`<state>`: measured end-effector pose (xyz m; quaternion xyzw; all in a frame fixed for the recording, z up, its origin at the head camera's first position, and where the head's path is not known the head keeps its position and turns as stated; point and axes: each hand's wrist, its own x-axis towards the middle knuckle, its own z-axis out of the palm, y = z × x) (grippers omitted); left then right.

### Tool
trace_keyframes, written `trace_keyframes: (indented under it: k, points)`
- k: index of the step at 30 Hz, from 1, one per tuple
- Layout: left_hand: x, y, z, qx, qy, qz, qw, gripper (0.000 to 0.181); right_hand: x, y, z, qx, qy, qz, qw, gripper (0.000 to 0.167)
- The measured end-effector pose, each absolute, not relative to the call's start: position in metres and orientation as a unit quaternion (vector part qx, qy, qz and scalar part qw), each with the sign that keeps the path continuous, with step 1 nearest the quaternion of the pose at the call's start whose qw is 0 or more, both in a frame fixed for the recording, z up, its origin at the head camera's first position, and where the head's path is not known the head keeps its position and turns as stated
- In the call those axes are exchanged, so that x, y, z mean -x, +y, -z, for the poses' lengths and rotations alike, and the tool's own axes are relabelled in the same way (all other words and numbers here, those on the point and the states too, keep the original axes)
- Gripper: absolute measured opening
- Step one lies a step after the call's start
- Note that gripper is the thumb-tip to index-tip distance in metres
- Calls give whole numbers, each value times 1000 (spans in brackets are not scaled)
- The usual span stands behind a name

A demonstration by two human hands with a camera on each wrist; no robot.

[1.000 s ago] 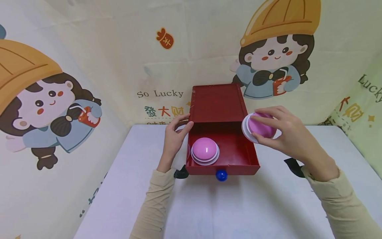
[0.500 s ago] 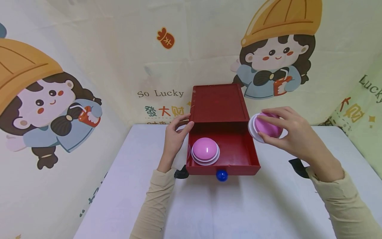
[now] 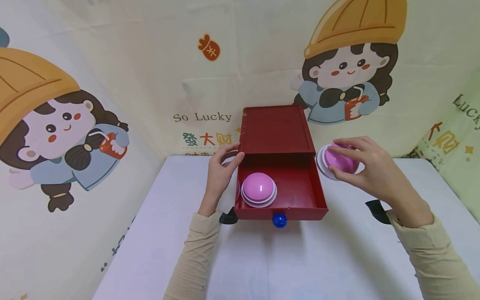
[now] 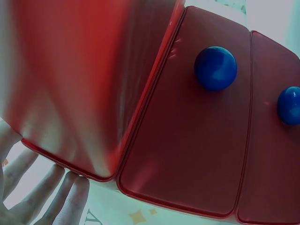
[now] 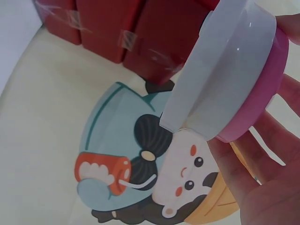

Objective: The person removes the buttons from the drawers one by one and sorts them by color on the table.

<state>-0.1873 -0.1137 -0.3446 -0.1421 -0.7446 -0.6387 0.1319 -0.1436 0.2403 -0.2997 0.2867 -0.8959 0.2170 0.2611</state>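
Observation:
My right hand [image 3: 375, 166] grips a pink buzzer button [image 3: 342, 160] with a white round base, held tilted in the air just right of the red drawer cabinet [image 3: 277, 129]. In the right wrist view the fingers and thumb are around the button's pink dome, its white base [image 5: 225, 70] turned away from the palm. The cabinet's top drawer [image 3: 300, 183] is pulled out; a second pink buzzer button [image 3: 258, 187] sits dome-up in its front left corner. My left hand [image 3: 221, 175] touches the cabinet's left side, its fingers [image 4: 75, 197] extended along the edge in the left wrist view.
A blue knob [image 3: 279, 220] sticks out from the pulled-out drawer's front. Below it are lower drawer fronts [image 4: 187, 131], with blue knobs [image 4: 215, 68], pushed in. The cabinet stands on a white table [image 3: 270, 262], near a printed cloth backdrop [image 3: 262, 62].
My right hand has carried its buzzer button to the right, from over the drawer's right edge to beside the cabinet. The left hand, drawer and other button stay where they were.

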Motion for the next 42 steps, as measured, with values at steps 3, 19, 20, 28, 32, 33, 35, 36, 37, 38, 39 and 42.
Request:
trace_keyframes:
  k: [3, 19, 20, 28, 32, 33, 35, 36, 37, 38, 39, 42]
  points:
    - [179, -112, 335, 144, -743, 640, 131, 39, 145, 242, 304, -282, -898, -219, 256, 60]
    - [179, -111, 335, 147, -745, 636, 137, 40, 156, 244, 326, -242, -917, -240, 206, 52]
    - [179, -111, 336, 146, -745, 636, 138, 40, 157, 244, 328, -241, -918, -241, 203, 52]
    - [179, -111, 335, 143, -749, 632, 136, 40, 162, 245, 340, -218, -925, -257, 176, 51]
    - [178, -112, 334, 145, -749, 632, 136, 40, 165, 247, 345, -204, -929, -263, 160, 51]
    - [178, -112, 334, 145, -749, 632, 135, 40, 166, 247, 347, -200, -931, -264, 155, 51]
    - [177, -112, 334, 146, -748, 633, 134, 40, 167, 248, 350, -193, -933, -268, 145, 51]
    - [177, -112, 334, 146, -748, 633, 134, 40, 167, 248, 351, -189, -934, -269, 139, 51]
    - [177, -112, 334, 146, -748, 633, 134, 40, 168, 249, 352, -188, -935, -268, 136, 51]
    - [177, -111, 334, 146, -748, 634, 134, 40, 169, 249, 354, -187, -936, -267, 133, 51]
    - [178, -111, 334, 146, -747, 635, 134, 40, 169, 250, 355, -186, -937, -265, 130, 51]
    - [178, -111, 335, 143, -746, 636, 134, 40, 172, 251, 361, -187, -939, -259, 127, 50]
